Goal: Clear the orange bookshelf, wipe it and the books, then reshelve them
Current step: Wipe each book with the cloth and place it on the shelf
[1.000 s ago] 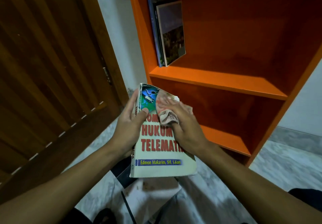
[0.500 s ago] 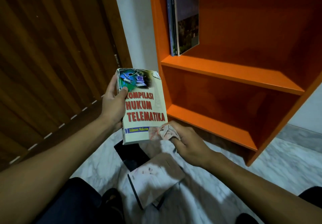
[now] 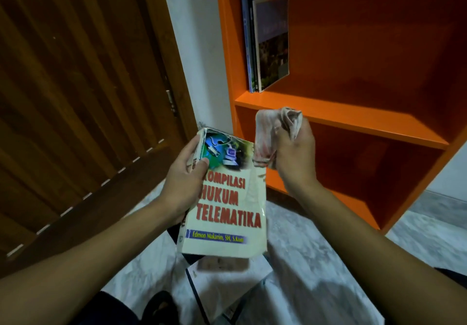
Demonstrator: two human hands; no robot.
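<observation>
Left hand (image 3: 184, 183) grips a thick paperback book (image 3: 227, 203) by its spine edge, thumb on the front cover, cover facing up. Right hand (image 3: 295, 158) clutches a bunched cloth (image 3: 273, 135) at the book's upper right corner. Behind them, orange bookshelf (image 3: 353, 120); a few shelved books (image 3: 267, 41) stand upright at the shelf's left end. Wooden door (image 3: 75, 97) at left. Loose books (image 3: 227, 281) lie on the marble floor (image 3: 316, 261) below.

A cream "Kompilasi Hukum Telematika" book (image 3: 227, 198) is held face-up beside a crumpled cloth (image 3: 273, 132), before the orange bookshelf (image 3: 341, 120).

orange bookshelf (image 3: 353, 120), cream red-lettered book (image 3: 227, 211)
</observation>
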